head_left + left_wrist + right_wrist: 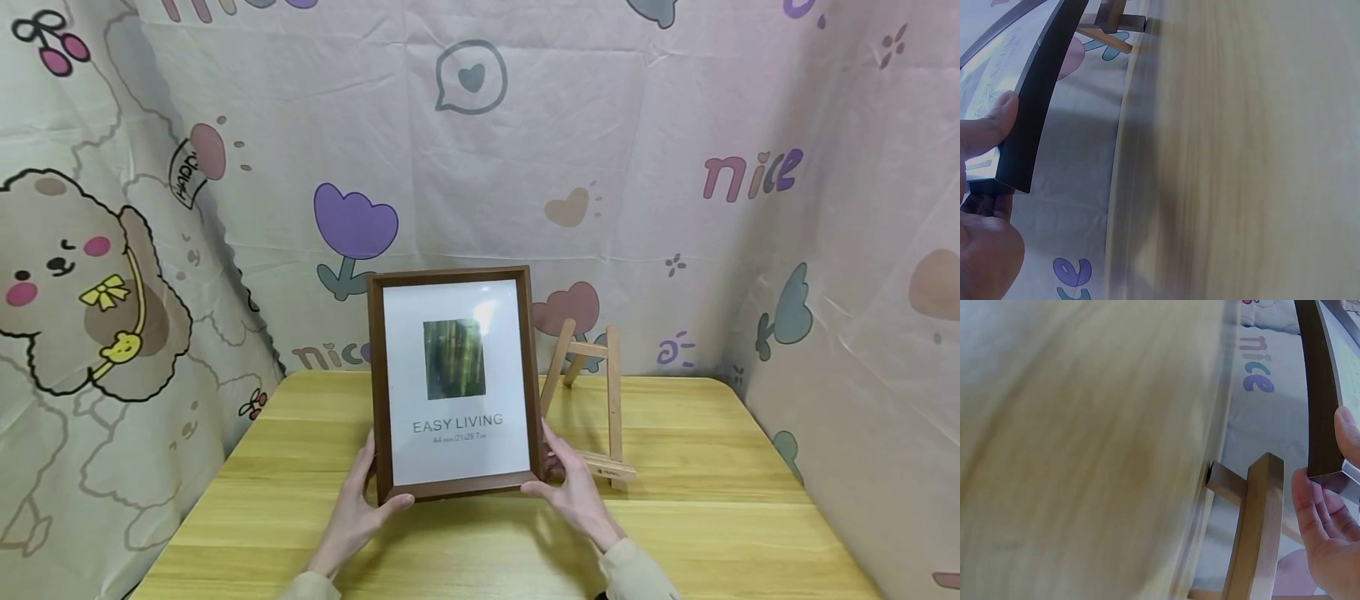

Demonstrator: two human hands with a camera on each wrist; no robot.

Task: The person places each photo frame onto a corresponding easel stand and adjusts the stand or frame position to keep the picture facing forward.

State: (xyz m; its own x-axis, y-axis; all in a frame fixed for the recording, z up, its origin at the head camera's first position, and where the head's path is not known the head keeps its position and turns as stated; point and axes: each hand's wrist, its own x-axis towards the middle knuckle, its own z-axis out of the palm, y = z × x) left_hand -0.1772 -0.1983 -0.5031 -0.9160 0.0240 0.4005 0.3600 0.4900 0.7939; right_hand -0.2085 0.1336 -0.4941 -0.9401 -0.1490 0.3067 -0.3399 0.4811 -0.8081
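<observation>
A brown picture frame (pixel 457 490) with a white sheet reading EASY LIVING and a small green picture is held up over the table, facing me. My left hand (pixel 358 500) grips its lower left corner, thumb on the bottom front edge and fingers behind. At the lower right corner my right hand (pixel 572 487) holds it the same way; in the right wrist view the fingers (pixel 1310 515) reach behind the dark frame edge (pixel 1322 400). Just right of the picture frame stands a small wooden easel (pixel 614 392), partly hidden by it and by the right hand.
The light wooden table (pixel 697 533) spreads under both hands, its back edge close to a printed cloth backdrop (pixel 480 167). Cloth also hangs along the left and right sides.
</observation>
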